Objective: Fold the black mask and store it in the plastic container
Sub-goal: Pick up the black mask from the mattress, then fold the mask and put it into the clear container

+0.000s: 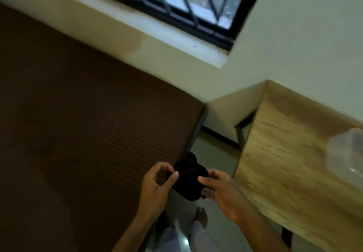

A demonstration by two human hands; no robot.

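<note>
The black mask (187, 175) is pinched in the air between the left hand (157, 185) and right hand (220, 189), while the plastic container (345, 151) lies well off to the right of the grip, nearer the right hand.

Worktop (290, 153) of pale wood grain stood at right, against the wall, on dark legs. A clear plastic container (345, 153) sat on it near the right edge of view, blurred; contents could not be made out. Bed (78, 124) with brown ribbed cover filled the left. Pale floor (214, 153) ran between them; a bare foot (202, 217) rested on it.
</note>
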